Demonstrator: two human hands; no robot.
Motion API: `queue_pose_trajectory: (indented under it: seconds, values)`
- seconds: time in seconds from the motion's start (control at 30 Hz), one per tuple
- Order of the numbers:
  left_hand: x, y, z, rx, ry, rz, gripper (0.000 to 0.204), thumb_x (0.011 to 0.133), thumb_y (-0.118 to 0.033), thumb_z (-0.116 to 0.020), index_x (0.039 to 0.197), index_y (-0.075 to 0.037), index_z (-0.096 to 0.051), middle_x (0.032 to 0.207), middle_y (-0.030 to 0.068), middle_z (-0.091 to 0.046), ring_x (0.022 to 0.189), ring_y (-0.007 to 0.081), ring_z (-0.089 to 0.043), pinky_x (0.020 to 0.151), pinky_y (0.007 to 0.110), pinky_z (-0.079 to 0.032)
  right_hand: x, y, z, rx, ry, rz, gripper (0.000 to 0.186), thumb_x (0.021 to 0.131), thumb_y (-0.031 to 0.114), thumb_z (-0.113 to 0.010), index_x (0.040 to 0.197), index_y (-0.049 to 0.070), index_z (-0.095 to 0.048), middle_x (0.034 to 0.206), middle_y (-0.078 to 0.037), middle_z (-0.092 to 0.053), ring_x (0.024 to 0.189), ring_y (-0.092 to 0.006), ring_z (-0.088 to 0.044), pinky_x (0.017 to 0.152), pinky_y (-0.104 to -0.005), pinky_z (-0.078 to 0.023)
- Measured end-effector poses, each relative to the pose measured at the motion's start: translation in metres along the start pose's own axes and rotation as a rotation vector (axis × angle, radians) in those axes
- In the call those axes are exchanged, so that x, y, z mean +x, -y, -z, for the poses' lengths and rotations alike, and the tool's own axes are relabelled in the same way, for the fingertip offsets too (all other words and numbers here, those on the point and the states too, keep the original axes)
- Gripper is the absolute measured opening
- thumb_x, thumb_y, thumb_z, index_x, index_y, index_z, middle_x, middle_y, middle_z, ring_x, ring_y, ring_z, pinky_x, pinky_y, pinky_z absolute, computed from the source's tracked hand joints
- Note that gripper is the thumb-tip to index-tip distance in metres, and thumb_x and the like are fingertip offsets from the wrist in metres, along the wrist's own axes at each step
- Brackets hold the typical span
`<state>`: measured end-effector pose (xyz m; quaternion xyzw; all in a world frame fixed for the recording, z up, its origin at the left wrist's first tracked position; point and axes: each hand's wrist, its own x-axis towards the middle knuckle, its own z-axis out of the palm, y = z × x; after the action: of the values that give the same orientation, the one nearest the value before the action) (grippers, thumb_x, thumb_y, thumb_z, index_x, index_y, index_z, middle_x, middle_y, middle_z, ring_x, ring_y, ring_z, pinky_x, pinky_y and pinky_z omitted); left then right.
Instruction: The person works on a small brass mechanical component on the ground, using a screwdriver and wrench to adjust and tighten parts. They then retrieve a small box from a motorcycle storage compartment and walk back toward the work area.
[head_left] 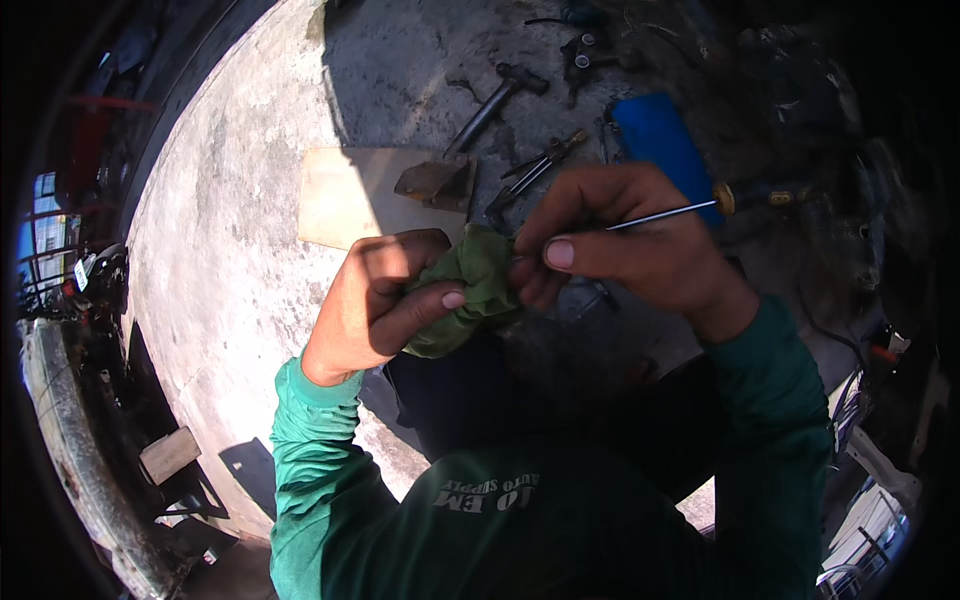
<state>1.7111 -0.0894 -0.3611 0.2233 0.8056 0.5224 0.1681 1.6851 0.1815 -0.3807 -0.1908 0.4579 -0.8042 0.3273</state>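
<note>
My left hand is closed round a bunched green cloth, its thumb pressed on the front. My right hand pinches a screwdriver by its thin metal shaft, between thumb and fingers. The yellow-and-black handle sticks out to the right, past the back of the hand. The fingertips of the right hand meet the cloth's right side, and the screwdriver's tip is mostly hidden there. Whether anything is wrapped inside the cloth, I cannot tell. Both hands are above my dark-clothed lap.
On the concrete floor ahead lie a tan board, a brown bent piece, a hammer, a few slim metal tools and a blue flat object. A wooden block sits at left, beside a long worn panel.
</note>
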Motion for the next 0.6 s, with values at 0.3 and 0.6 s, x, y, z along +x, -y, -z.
queue_pose_trajectory:
  seconds: [0.3,0.6]
  values:
    - [-0.011,0.038,-0.005,-0.29,-0.3,-0.117,0.025,0.087,-0.019,-0.071,0.092,0.005,-0.067,0.087,0.0104,-0.068,0.076,0.0182,-0.062,0.07,0.031,-0.048,-0.028,-0.007,-0.018,0.093,-0.338,0.169,0.023,0.101,0.013,-0.061,0.111,-0.007,-0.065,0.092,-0.018,-0.072,0.081,-0.0236,-0.072,0.072,-0.0365,-0.06]
    - [-0.031,0.091,0.118,0.631,-0.511,0.362,0.024,0.091,-0.018,-0.072,0.094,0.004,-0.066,0.07,0.011,-0.065,0.063,0.0146,-0.057,0.061,0.031,-0.046,-0.087,0.007,-0.006,-0.188,-0.65,0.148,0.026,0.1,0.016,-0.059,0.112,-0.007,-0.064,0.095,-0.019,-0.073,0.084,-0.0229,-0.071,0.077,-0.0348,-0.059]
